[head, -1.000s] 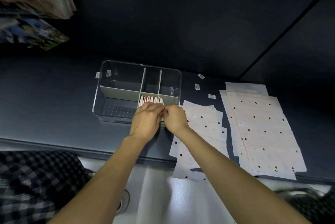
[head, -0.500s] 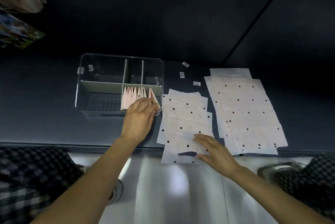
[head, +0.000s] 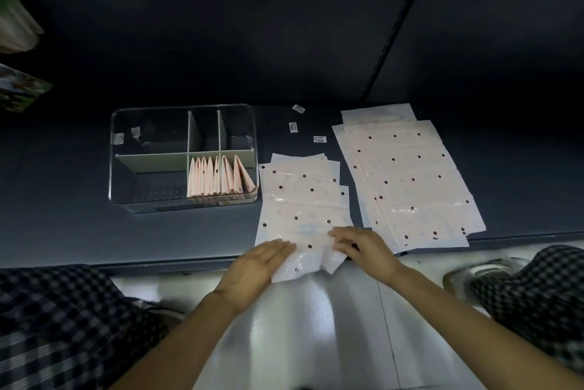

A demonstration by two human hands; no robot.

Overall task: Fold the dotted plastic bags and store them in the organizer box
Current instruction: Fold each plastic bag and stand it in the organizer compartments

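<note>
While my left hand (head: pixel 256 266) lies flat and my right hand (head: pixel 363 247) pinches the top dotted bag (head: pixel 303 216), just right of the organizer box (head: pixel 185 203), I should crease squarely, matching edges first.

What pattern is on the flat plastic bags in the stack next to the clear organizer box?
Pale pink plastic bags with scattered dark dots, clearest in the head view.

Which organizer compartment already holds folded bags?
Find the clear organizer box at the left of the dark table. Look at its front right compartment, nearest the flat bag stack. Only it holds upright pink folded bags.
</note>
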